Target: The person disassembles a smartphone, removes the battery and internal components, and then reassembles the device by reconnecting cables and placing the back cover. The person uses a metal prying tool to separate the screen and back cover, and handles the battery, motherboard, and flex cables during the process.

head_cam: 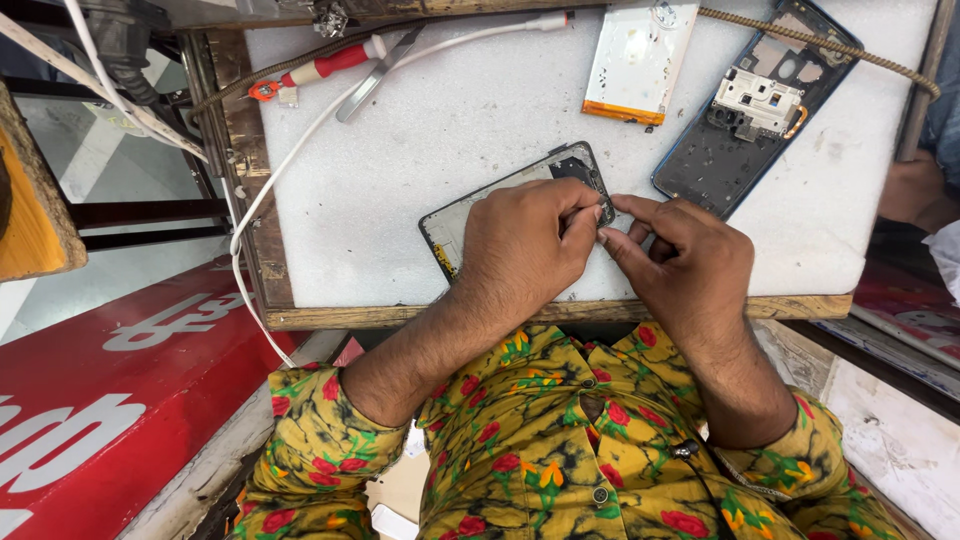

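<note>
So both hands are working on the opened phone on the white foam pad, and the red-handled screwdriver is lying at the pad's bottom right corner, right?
Not quite. The head view shows the red-handled screwdriver at the white foam pad's top left corner, not bottom right. The rest holds: the left hand and right hand both work on the opened phone.

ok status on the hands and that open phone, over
Left hand lying over the open phone frame. Right hand pinching at its edge. Blue back cover lies apart, nothing blocking.

Phone repair stall: white foam work pad [420, 140] on wooden bench [560, 311], opened phone frame [740, 110], loose battery [637, 60], red-handled screwdriver [325, 65], tweezers [375, 75].
</note>
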